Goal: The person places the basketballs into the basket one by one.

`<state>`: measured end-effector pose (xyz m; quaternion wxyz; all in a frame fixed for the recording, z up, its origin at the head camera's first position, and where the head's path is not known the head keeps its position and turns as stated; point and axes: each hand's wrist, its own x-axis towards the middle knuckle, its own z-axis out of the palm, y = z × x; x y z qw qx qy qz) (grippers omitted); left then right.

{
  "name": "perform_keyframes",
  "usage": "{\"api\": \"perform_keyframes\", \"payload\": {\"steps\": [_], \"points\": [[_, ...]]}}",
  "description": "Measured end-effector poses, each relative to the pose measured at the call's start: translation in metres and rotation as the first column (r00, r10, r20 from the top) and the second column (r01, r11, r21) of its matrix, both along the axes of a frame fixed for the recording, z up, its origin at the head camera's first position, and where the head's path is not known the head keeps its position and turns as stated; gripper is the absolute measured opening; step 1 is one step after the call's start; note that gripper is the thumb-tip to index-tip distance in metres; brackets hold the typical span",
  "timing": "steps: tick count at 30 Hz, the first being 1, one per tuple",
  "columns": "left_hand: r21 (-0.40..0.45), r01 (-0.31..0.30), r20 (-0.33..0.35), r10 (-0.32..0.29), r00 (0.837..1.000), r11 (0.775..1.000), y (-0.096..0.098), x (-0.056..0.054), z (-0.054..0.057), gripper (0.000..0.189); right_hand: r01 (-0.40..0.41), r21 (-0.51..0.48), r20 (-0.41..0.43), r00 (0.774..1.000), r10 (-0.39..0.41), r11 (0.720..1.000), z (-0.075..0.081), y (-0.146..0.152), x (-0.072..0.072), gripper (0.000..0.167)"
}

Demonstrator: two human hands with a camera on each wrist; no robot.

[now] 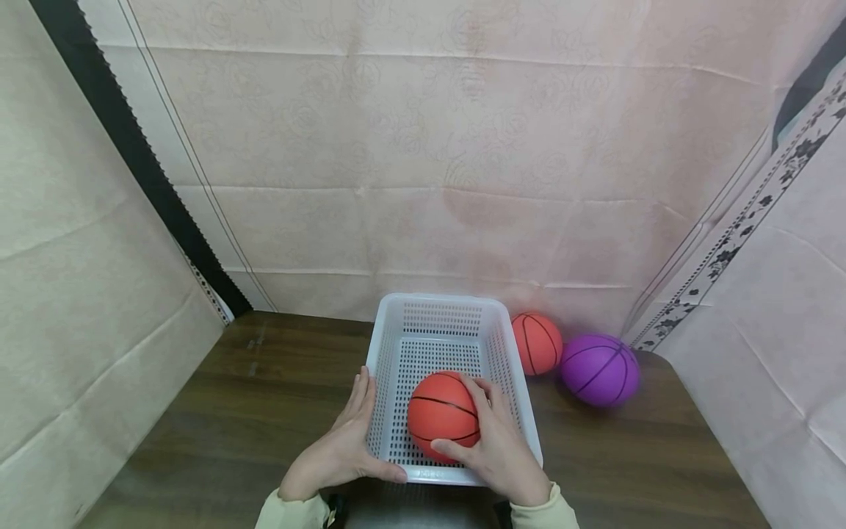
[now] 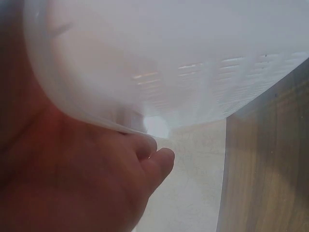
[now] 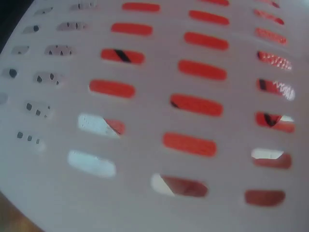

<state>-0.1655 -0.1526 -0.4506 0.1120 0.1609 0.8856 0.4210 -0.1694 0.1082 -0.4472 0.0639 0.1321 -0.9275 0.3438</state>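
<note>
A white plastic basket (image 1: 390,334) with slotted walls stands on the wooden table in the head view. Inside its near half is an orange-red basketball (image 1: 441,416) with black lines. My right hand (image 1: 499,448) grips this ball from the right, thumb at the front and fingers over its upper right side. At the basket's near left corner, my left hand (image 1: 344,444) holds the rim, thumb on the front edge and fingers along the left wall. In the left wrist view the fingers (image 2: 161,164) bend close to the rim. Through slots in the right wrist view, the ball (image 3: 193,104) shows red.
Right of the basket lie a second orange-red basketball (image 1: 538,344) and a purple basketball (image 1: 600,370), side by side on the brown wooden table (image 1: 297,375). Pale cloth (image 1: 463,147) hangs behind the table and along both sides.
</note>
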Motion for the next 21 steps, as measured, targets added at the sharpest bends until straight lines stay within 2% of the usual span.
{"api": "perform_keyframes", "payload": {"steps": [11, 21], "points": [[0.01, 0.008, -0.005, -0.008, 1.0, 1.0, -0.0004, -0.0015, 0.0008, 0.143, -0.032, 0.042, -0.035, 0.999, 0.034, 0.999, -0.0012, -0.0014, 0.0005, 0.096], [0.007, 0.003, 0.009, -0.003, 1.0, 1.0, -0.0005, 0.0003, 0.0005, 0.142, -0.031, 0.058, -0.009, 0.999, 0.032, 0.998, -0.0033, -0.0031, 0.0014, 0.095]]}}
